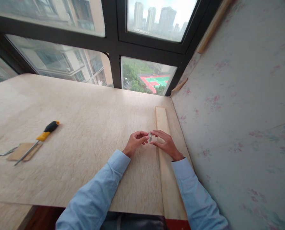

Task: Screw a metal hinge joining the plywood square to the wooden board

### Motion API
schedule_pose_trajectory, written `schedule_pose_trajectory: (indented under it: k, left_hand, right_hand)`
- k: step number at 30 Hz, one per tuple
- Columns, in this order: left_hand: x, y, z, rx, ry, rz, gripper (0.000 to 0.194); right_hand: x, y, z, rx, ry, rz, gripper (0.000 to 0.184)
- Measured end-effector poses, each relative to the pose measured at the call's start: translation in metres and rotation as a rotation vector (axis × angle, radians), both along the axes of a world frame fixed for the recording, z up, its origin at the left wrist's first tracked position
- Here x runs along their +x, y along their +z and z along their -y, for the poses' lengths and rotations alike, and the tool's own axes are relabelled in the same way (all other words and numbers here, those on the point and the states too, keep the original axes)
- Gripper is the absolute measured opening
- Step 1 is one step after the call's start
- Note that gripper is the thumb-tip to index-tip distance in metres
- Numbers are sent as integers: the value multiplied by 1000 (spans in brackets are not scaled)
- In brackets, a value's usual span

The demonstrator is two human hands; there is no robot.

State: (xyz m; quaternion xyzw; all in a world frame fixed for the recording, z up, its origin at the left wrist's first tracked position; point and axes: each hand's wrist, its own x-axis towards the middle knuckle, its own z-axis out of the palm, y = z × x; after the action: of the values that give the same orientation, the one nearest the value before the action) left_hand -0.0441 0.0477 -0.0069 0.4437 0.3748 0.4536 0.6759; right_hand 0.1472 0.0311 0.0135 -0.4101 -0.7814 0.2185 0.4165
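A small shiny metal piece [150, 137], perhaps a hinge, is held up between my two hands above the pale marbled surface [96, 127]. My left hand [134, 143] pinches it from the left with thumb and fingers. From the right, the fingertips and thumb of my right hand [166, 143] close on its other side. Its exact shape is too small to make out. Under my right hand and forearm runs a long pale wooden board [161, 117], lying flat.
At the left lies a screwdriver [48, 131] with a black and yellow handle, its shaft across a brown flat piece [19, 151]. A thin metal tool [2, 155] rests by it. Dark-framed windows [115, 48] stand ahead; a flowered wall [240, 111] bounds the right.
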Motion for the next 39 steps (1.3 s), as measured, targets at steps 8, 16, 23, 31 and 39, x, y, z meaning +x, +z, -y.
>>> schedule_pose_trajectory:
  k: [8, 16, 23, 31, 39]
  left_hand:
    - [20, -1, -1, -47, 9, 42, 43]
    - [60, 0, -9, -112, 148, -116, 26]
    - [71, -2, -18, -122, 172, -229, 26]
    - [69, -5, -17, -82, 157, -307, 23]
    - [65, -7, -16, -78, 142, -302, 19]
  right_hand:
    - [27, 4, -5, -60, -24, 51, 44]
    - [58, -19, -17, -103, -143, 212, 47]
    - [65, -40, -24, -95, -223, 286, 42]
    - [62, -47, -22, -115, -232, 331, 42]
    - [56, -53, -16, -99, -223, 347, 59]
